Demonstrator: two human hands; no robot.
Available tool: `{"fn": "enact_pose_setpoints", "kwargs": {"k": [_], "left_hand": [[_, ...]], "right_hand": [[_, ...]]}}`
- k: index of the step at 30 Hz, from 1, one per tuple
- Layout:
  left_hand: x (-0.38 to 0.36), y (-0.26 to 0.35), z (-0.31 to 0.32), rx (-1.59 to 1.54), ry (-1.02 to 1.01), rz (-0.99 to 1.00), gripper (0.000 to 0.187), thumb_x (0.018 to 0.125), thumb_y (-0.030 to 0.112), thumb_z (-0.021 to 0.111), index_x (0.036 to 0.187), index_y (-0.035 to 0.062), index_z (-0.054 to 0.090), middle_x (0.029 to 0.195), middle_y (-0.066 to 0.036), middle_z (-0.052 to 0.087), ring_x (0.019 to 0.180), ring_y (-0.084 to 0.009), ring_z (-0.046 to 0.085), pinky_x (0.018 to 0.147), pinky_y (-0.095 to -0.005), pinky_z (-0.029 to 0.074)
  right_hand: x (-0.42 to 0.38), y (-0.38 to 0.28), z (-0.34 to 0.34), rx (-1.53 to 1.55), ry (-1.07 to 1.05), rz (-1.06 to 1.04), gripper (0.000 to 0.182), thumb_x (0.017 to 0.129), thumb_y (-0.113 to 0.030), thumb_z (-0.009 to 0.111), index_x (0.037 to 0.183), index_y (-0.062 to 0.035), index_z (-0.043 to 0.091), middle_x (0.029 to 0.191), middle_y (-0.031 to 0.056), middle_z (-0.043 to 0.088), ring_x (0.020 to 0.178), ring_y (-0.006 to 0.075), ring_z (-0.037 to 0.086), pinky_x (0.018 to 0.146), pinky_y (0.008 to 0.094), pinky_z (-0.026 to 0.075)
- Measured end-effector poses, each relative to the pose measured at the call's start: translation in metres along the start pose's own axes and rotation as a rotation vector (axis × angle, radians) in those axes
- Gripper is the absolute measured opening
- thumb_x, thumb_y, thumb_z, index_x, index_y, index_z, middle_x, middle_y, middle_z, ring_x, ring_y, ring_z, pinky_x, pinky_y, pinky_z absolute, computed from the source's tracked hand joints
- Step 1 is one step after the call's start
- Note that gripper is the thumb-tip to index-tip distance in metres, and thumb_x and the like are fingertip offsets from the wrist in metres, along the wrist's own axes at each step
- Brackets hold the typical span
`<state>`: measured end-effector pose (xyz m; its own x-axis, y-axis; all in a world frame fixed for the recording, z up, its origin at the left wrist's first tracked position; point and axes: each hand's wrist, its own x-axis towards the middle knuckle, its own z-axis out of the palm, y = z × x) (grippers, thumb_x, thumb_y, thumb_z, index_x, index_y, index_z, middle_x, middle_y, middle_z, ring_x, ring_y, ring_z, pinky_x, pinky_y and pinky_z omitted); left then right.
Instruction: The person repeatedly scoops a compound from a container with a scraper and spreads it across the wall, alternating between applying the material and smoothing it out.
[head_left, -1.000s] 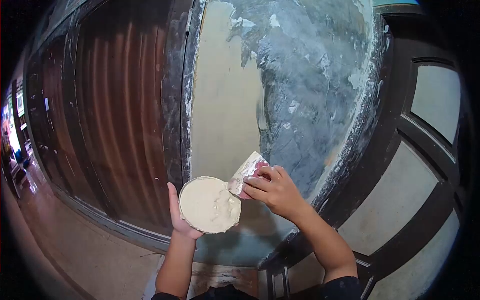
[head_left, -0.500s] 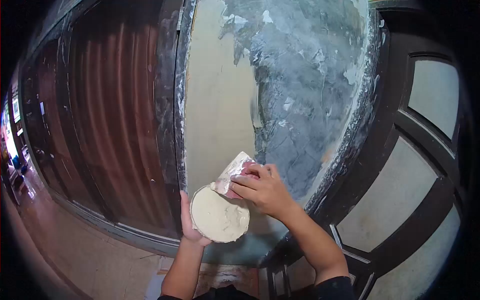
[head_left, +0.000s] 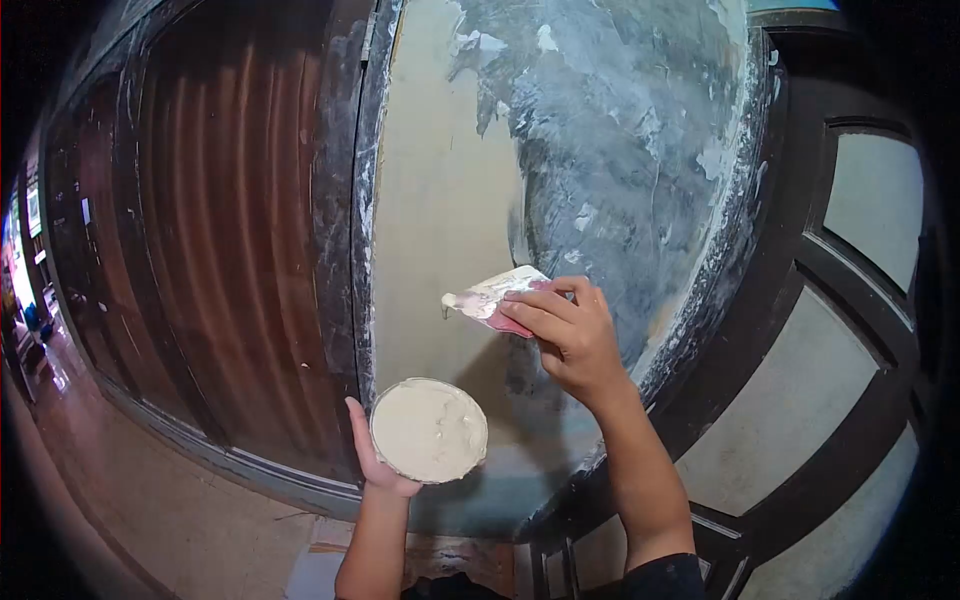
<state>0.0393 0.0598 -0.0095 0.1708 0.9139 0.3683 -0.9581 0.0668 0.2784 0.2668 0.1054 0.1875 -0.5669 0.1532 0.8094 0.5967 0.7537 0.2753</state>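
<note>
My left hand (head_left: 375,455) holds up a round bowl of cream-coloured putty (head_left: 430,430) from beneath and the side, its thumb standing along the rim. In my right hand (head_left: 575,335) is a pink putty scraper (head_left: 515,318), pinched between thumb and fingers. White putty smears its face, and a small dab sits on its left corner. The scraper is above and right of the bowl and overlaps the wall (head_left: 430,220) in this view. Smooth cream putty covers the wall's left strip; the right part is patchy grey-blue.
A dark-framed panel with a reddish-brown curtain (head_left: 230,200) borders the wall on the left. To the right stands a dark door (head_left: 780,430) with pale panels. Tiled floor (head_left: 190,490) runs along the lower left, and a pale sheet (head_left: 318,572) lies near my left forearm.
My right hand has lifted the scraper up and right, away from the bowl's rim, with a dab of putty on its corner. The bowl has shifted slightly left.
</note>
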Motion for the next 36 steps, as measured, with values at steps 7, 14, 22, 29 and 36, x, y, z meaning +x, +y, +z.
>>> {"fn": "enact_pose_setpoints", "kwargs": {"k": [7,14,22,29,36], "left_hand": [[0.01,-0.007,-0.003,0.0,0.102,0.017,0.105,0.094,0.09,0.028,0.149,0.0049,0.055,0.147,-0.019,0.061,0.131,-0.0413,0.062,0.109,-0.0596,0.051],[0.034,-0.009,0.007,-0.06,-0.125,-0.052,0.108,0.093,0.091,0.025,0.153,0.0053,0.05,0.152,-0.021,0.056,0.135,-0.0441,0.058,0.112,-0.0635,0.048],[0.048,-0.004,-0.013,0.012,0.096,-0.006,0.109,0.092,0.092,0.026,0.154,0.0056,0.049,0.153,-0.02,0.055,0.137,-0.0438,0.056,0.113,-0.0634,0.046],[0.045,0.01,-0.019,0.054,0.126,0.079,0.112,0.088,0.096,0.027,0.156,0.0086,0.047,0.153,-0.024,0.053,0.132,-0.0511,0.056,0.099,-0.0809,0.046],[0.043,0.015,-0.026,0.008,0.107,0.106,0.111,0.092,0.093,0.025,0.153,0.004,0.05,0.152,-0.02,0.056,0.135,-0.0426,0.058,0.112,-0.0614,0.047]], "right_hand": [[0.017,0.012,0.012,-0.042,0.028,0.08,0.048,0.071,0.005,0.068,0.113,-0.0148,0.079,0.114,0.0004,0.078,0.096,0.0292,0.063,0.088,0.0402,0.051],[0.098,0.05,-0.009,-0.018,0.058,0.077,0.036,0.081,0.002,0.067,0.111,-0.0152,0.077,0.107,0.0037,0.077,0.097,0.0332,0.064,0.084,0.0465,0.052],[0.225,0.116,-0.051,0.097,-0.038,0.26,0.023,0.092,-0.003,0.066,0.114,-0.0027,0.071,0.109,0.0222,0.074,0.102,0.0434,0.068,0.09,0.0476,0.054],[0.242,0.145,-0.019,-0.06,-0.125,0.282,0.03,0.094,-0.016,0.07,0.118,0.0014,0.068,0.11,0.025,0.074,0.106,0.0427,0.07,0.092,0.0465,0.055],[0.258,0.158,-0.022,-0.019,0.244,0.205,0.05,0.086,-0.039,0.082,0.11,0.0029,0.069,0.094,0.023,0.074,0.085,0.0374,0.072,0.079,0.0436,0.057]]}}
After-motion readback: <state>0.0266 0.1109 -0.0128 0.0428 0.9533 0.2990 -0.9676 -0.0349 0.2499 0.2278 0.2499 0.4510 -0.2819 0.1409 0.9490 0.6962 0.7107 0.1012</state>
